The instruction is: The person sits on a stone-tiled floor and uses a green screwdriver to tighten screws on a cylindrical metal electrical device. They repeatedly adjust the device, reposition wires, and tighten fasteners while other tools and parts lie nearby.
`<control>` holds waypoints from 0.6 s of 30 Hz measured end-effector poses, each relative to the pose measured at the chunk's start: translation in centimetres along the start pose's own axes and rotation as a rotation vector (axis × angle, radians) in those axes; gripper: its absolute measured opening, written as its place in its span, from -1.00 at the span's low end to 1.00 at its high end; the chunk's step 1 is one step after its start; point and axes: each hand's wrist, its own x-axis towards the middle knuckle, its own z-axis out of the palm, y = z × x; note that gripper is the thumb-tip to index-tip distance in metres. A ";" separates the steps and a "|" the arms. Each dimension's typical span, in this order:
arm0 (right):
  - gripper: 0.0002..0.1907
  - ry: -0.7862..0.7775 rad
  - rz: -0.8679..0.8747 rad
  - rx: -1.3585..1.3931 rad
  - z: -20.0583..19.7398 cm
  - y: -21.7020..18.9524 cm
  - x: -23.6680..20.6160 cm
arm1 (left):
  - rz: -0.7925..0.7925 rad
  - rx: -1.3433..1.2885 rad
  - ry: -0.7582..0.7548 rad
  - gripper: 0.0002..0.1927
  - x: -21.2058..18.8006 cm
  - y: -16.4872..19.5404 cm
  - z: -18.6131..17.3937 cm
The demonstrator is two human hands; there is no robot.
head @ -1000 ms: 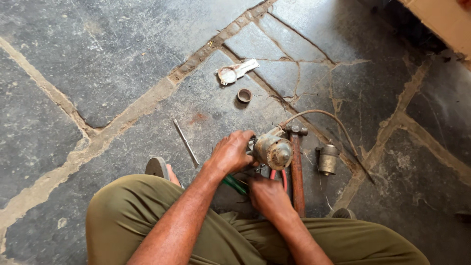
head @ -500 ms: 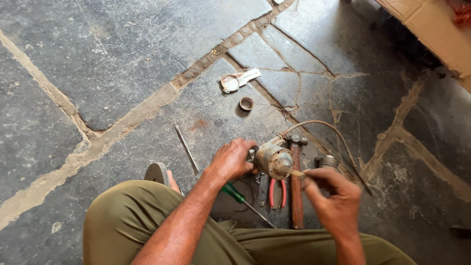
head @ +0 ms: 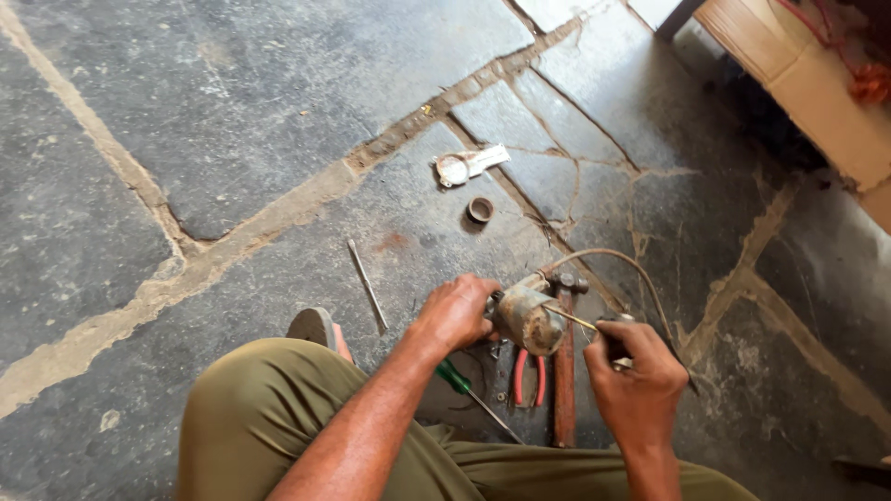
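Gripping a rusty small motor [head: 527,318] on the stone floor [head: 278,139], the left hand [head: 457,311] steadies it; the right hand [head: 637,371], just right, pinches a thin rod [head: 570,318] touching it.

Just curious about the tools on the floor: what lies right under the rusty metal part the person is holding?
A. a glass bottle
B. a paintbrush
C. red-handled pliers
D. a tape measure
C: red-handled pliers lie on the stone floor just below the rusty metal part that the left hand steadies.
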 end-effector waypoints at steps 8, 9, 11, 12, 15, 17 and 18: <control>-0.81 -0.435 -0.116 -0.218 0.0 -2.0 1.8 | 0.093 0.048 0.063 -0.44 0.9 -1.7 2.2; -0.82 -0.482 -0.090 -0.237 0.4 -1.7 2.3 | 0.123 0.045 0.088 -0.44 1.0 -2.0 2.4; -0.71 -0.479 -0.226 -0.223 1.3 -0.9 2.8 | 0.180 0.009 0.182 -0.46 1.1 -2.1 2.8; -0.66 -0.473 -0.292 -0.220 1.6 -0.4 2.9 | 0.152 0.009 0.149 -0.44 1.2 -2.1 2.9; -0.77 -0.517 -0.169 -0.262 2.5 1.2 3.0 | 0.076 0.045 0.051 -0.45 1.8 -2.0 3.0; -0.73 -0.574 -0.138 -0.282 2.9 1.9 3.0 | 0.046 0.062 0.002 -0.48 2.1 -2.0 3.1; -0.71 -0.605 -0.124 -0.291 3.0 2.2 3.0 | 0.039 0.058 -0.009 -0.49 2.2 -1.9 3.3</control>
